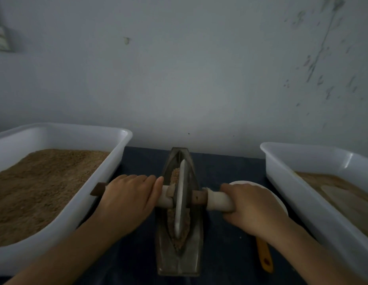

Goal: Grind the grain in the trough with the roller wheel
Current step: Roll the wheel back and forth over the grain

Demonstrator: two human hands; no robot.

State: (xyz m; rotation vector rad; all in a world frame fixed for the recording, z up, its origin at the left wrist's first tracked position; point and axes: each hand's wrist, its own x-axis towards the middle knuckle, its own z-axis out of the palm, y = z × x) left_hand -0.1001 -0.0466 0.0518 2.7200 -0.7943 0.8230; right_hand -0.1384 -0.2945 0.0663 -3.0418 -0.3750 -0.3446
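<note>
A boat-shaped metal trough (180,262) lies lengthways on the dark table in front of me, with brown grain (175,176) along its groove. A metal roller wheel (180,199) stands upright in the groove on a crosswise axle wrapped in white cloth (219,199). My left hand (127,199) lies over the axle's left side, fingers stretched across it toward the wheel. My right hand (252,210) grips the white-wrapped right side. The axle's brown left end (97,188) sticks out past my left hand.
A white tub (109,167) of brown ground material stands at the left. Another white tub (292,182) with brown contents stands at the right. A white bowl (279,199) and a yellow handle (265,256) lie behind my right wrist. A wall rises just behind the table.
</note>
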